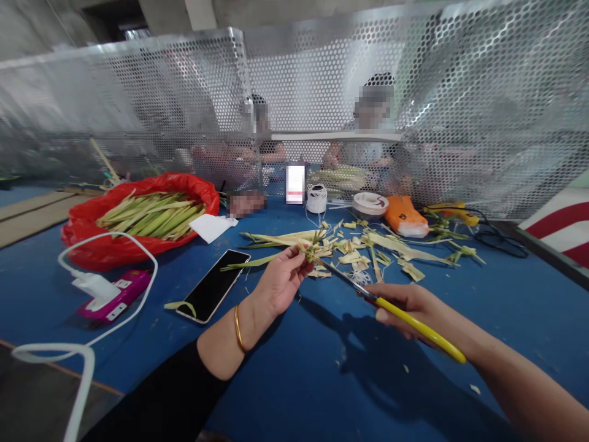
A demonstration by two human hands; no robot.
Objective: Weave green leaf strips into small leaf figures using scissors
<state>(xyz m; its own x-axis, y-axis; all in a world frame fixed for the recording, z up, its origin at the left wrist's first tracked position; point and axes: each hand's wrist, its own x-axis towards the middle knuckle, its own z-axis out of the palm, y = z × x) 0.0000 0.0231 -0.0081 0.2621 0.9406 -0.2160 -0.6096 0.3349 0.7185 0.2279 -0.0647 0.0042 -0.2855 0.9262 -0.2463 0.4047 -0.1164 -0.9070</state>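
Observation:
My left hand [281,281] pinches a small woven bundle of green-yellow leaf strips [313,248] above the blue table [294,368]. My right hand [405,307] is closed round the yellow handles of a pair of scissors [368,294]. The scissor blades point up-left and their tips reach the bundle. A gold bangle [238,328] sits on my left wrist. Cut leaf scraps [381,252] lie scattered just beyond both hands.
A red bag of long leaves [142,215] lies at left. A black phone [214,285], a pink power strip with white charger and cable [110,294], a thread spool [316,199], a tape roll [369,204] and an orange tool [405,216] lie about. Two people sit behind a perforated metal screen [322,98].

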